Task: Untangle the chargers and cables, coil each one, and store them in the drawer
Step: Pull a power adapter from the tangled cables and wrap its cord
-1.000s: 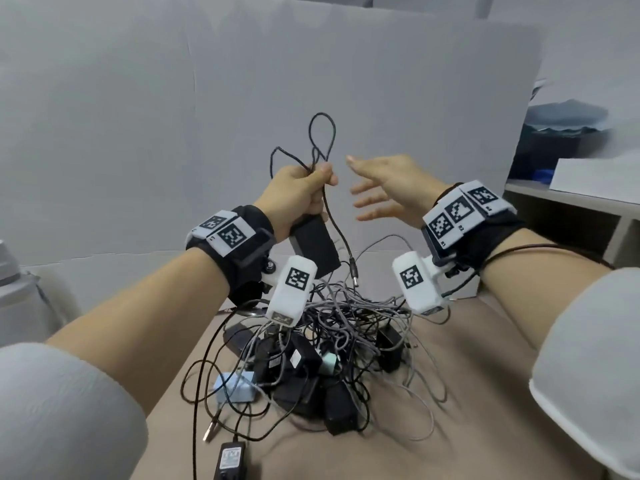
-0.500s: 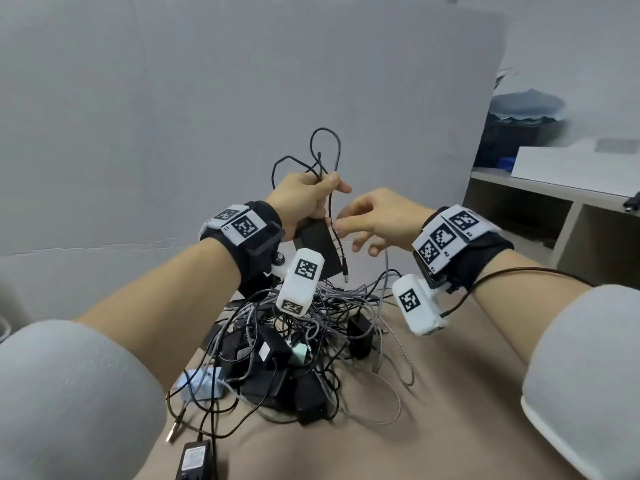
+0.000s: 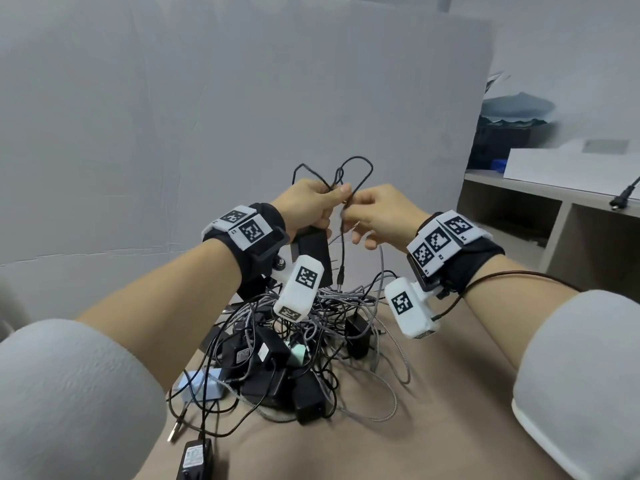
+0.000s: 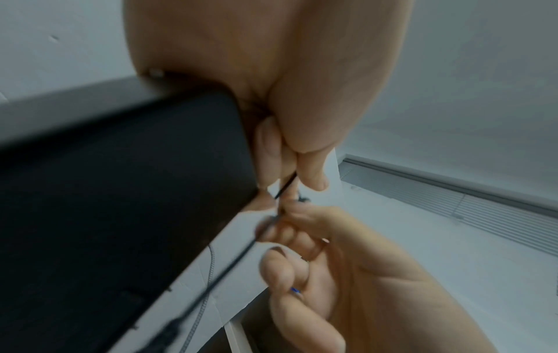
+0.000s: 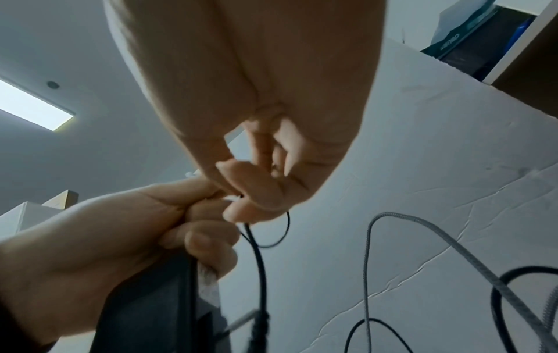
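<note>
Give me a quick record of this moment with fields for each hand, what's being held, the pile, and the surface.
left hand: grips a black rectangular charger brick and loops of its thin black cable
right hand: pinches the same thin black cable beside the left hand
cable end: barrel plug hangs free above the pile
pile: tangled heap of black chargers and grey braided cables
surface: tan tabletop
drawer: not in view

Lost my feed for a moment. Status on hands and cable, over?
Left hand grips black adapter and thin black cable. Right hand pinches same cable. Tangled pile on table below, unsorted.
</note>
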Tool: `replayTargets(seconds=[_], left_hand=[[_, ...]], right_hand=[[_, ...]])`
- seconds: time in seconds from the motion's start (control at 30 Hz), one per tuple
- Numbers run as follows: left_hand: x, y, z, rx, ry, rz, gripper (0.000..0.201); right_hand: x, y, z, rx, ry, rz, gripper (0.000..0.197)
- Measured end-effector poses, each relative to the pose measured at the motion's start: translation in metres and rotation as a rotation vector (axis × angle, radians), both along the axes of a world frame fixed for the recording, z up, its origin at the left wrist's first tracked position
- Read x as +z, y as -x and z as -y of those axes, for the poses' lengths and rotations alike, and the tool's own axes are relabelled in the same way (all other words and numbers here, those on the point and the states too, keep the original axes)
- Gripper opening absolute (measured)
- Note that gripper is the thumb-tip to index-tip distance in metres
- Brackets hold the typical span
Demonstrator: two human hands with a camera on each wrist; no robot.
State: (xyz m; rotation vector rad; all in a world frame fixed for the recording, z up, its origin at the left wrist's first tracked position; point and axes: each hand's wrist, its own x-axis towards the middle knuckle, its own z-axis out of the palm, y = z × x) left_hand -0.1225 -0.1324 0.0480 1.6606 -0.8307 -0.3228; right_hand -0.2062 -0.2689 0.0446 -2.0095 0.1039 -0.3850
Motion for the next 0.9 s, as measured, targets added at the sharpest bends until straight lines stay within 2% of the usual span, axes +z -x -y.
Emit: replayTargets(seconds=[0.2, 0.33, 0.37, 0.43, 0.5, 0.53, 0.6, 0.67, 0.73, 0.8, 0.9], left_hand=[[0.008, -0.01, -0.005, 0.138, -0.149, 0.081, 0.043], [0.01, -0.018, -0.007, 0.167, -0.313, 0.176, 0.029], [0.011, -0.016, -0.007, 0.177, -0.355, 0.232, 0.022], [0.015, -0.011, -0.008, 0.17, -0.407, 0.314, 0.016], [0.019, -0.008, -0.008, 0.127, -0.419, 0.327, 0.017], [0.021, -0.007, -0.007, 0.109, -0.42, 0.329, 0.018], [0.024, -0.003, -0.005, 0.083, -0.425, 0.35, 0.022], [0.028, 0.004, -0.002, 0.06, -0.417, 0.388, 0.028], [0.033, 0.01, -0.001, 0.04, -0.393, 0.42, 0.04], [0.037, 0.013, -0.001, 0.032, -0.353, 0.412, 0.052], [0.041, 0.01, -0.009, 0.083, -0.294, 0.419, 0.05]], right_hand=[[0.003, 0.001, 0.057, -0.464, -0.198, 0.06, 0.021], [-0.011, 0.008, 0.107, -0.702, -0.295, 0.006, 0.01], [-0.016, 0.007, 0.12, -0.73, -0.28, -0.027, 0.018], [-0.029, -0.004, 0.148, -0.767, -0.121, -0.131, 0.043], [-0.024, 0.001, 0.129, -0.839, 0.064, -0.279, 0.057], [-0.018, 0.006, 0.11, -0.853, 0.172, -0.298, 0.055], [-0.004, 0.012, 0.066, -0.704, 0.334, -0.154, 0.047], [0.006, 0.012, 0.033, -0.457, 0.384, 0.103, 0.055], [0.007, 0.007, 0.009, -0.259, 0.407, 0.222, 0.056], [0.006, 0.004, -0.006, -0.164, 0.325, 0.223, 0.05], [0.005, 0.004, -0.014, -0.05, 0.056, 0.24, 0.034]])
